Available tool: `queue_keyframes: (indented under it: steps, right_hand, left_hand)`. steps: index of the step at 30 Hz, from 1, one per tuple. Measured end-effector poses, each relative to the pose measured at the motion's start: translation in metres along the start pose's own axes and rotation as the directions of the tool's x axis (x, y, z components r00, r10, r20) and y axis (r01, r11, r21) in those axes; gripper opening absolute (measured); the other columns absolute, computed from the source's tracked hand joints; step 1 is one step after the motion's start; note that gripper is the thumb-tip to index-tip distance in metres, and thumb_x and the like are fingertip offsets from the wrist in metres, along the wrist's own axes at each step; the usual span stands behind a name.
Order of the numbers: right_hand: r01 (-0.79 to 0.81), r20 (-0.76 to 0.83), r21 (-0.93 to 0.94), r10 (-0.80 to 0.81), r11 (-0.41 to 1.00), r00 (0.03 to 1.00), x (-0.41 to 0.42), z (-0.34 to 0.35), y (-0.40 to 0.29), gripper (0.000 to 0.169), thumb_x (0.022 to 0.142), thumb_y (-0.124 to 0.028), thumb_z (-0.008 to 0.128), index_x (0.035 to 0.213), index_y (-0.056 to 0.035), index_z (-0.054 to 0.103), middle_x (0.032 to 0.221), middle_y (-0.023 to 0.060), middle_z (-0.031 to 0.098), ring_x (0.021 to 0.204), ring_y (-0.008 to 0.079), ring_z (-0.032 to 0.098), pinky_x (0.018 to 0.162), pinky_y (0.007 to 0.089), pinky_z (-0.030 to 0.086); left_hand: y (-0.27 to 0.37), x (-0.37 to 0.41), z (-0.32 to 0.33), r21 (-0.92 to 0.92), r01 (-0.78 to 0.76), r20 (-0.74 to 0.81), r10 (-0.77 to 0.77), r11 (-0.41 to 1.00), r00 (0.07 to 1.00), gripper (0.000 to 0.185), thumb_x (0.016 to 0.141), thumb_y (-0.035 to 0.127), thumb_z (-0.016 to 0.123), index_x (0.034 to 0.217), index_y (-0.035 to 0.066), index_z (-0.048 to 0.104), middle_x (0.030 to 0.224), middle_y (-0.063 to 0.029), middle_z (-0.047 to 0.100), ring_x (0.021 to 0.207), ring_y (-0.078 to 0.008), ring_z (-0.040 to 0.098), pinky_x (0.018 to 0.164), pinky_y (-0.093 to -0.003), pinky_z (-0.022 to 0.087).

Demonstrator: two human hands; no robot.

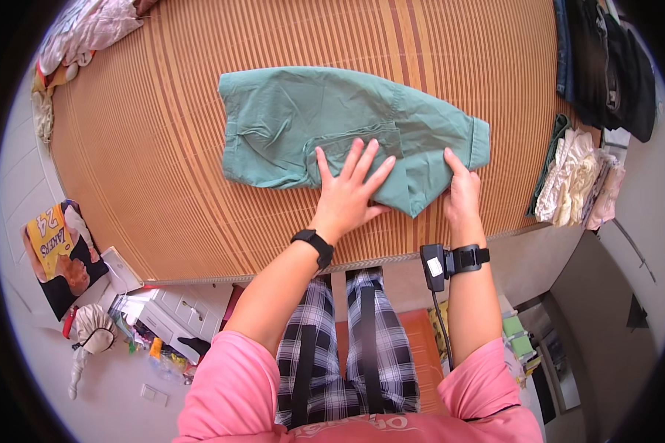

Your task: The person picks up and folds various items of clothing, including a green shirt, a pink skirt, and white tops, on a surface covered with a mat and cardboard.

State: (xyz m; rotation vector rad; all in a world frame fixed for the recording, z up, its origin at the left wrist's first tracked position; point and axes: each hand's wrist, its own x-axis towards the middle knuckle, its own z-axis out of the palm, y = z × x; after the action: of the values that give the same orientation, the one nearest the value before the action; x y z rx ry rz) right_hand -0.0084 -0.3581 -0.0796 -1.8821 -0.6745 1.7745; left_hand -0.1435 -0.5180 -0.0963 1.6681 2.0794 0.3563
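Green cloth trousers (316, 111), folded lengthwise, lie on the bamboo mat (172, 166) before me. Their waistband end points left, the hemmed leg end right. A patch pocket shows mid-length, and a pointed corner of cloth juts toward me. My left hand (349, 191) rests palm down on the near side by the pocket, its fingers spread. At the near edge close to the hem, my right hand (464, 191) grips the cloth with the thumb on top; the other fingers are partly hidden.
Dark trousers (609, 72) and a row of folded light clothes (568, 180) lie along the mat's right edge. Crumpled bedding (97, 30) sits at the far left. Beyond the bed's near-left corner stands a white cabinet (180, 310).
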Motion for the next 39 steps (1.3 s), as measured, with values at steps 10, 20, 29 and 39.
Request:
queue_keyframes:
  steps: [10,20,29,39]
  right_hand:
    - [0.414,0.205,-0.130,-0.384,0.901,0.900,-0.108,0.057,-0.016,0.040,0.087,-0.003,0.057,0.125,0.0018,0.046,0.121,0.0103,0.055,0.108,0.0187,0.056,0.091,0.0316,0.046]
    - [0.696,0.768,-0.525,-0.079,0.490,0.635,-0.124,0.193,0.030,0.036,0.078,-0.013,0.069,0.107,-0.0029,0.050,0.080,0.0114,0.058,0.080,0.0256,0.059,0.069,0.0359,0.048]
    - [0.965,0.720,-0.261,-0.666,0.001,0.195,-0.047,0.169,0.007,0.027,0.083,-0.010,0.063,0.107,0.0004,0.057,0.104,0.0155,0.061,0.098,0.0314,0.056,0.087,0.0405,0.044]
    - [0.996,0.936,-0.083,-0.343,0.025,0.087,-0.015,0.199,0.005,0.011,0.087,-0.008,0.059,0.098,-0.0041,0.060,0.083,0.0124,0.058,0.070,0.0307,0.058,0.063,0.0357,0.047]
  left_hand:
    - [0.018,-0.021,0.002,-0.365,0.141,-0.396,-0.290,0.920,0.871,0.070,0.066,0.020,0.076,0.130,0.006,0.050,0.125,-0.0170,0.050,0.119,-0.0310,0.046,0.100,-0.0442,0.038]
    - [-0.013,-0.054,-0.002,-0.986,0.097,0.168,-0.817,-0.137,0.552,0.040,0.088,0.012,0.062,0.125,0.002,0.049,0.116,-0.0069,0.056,0.103,-0.0145,0.055,0.081,-0.0297,0.048]
    - [-0.006,-0.063,-0.017,-0.992,0.122,0.019,-0.898,0.038,0.439,0.029,0.095,0.013,0.055,0.117,-0.006,0.057,0.118,-0.0135,0.063,0.109,-0.0210,0.058,0.090,-0.0309,0.045]
    - [-0.027,-0.071,-0.012,-0.991,0.101,-0.044,-0.936,0.085,0.349,0.026,0.096,0.013,0.054,0.116,-0.005,0.058,0.114,-0.0124,0.063,0.103,-0.0193,0.059,0.089,-0.0313,0.044]
